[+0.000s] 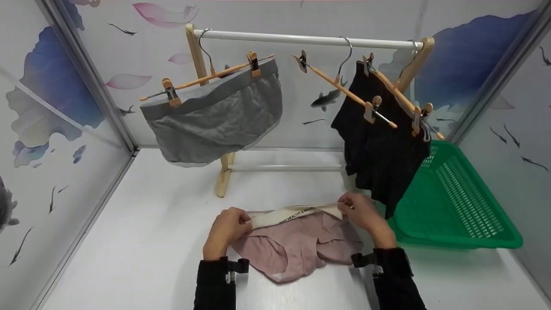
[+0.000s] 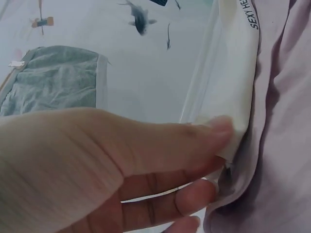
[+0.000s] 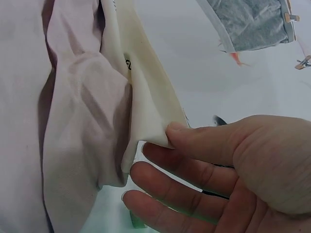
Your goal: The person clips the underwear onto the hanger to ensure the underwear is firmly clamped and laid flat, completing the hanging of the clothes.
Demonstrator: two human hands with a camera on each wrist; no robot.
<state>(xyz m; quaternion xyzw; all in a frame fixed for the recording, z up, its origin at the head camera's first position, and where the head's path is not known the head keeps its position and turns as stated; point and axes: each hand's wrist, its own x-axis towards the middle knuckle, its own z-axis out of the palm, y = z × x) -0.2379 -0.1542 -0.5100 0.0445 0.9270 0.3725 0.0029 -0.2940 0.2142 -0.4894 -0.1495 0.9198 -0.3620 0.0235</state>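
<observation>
Pink underpants with a cream, lettered waistband lie on the white table in the head view. My left hand pinches the left end of that waistband between thumb and fingers. At the opposite end my right hand pinches the band's corner. The band is stretched between the two hands, while the pink cloth below it is wrinkled. In the left wrist view the thumb presses on the cream band. The right wrist view shows the band folded over near the right fingertips.
A wooden rack with a white rail stands behind. From it hang grey underpants clipped to a hanger, a bare clip hanger, and a black garment on another hanger. A green basket sits at the right.
</observation>
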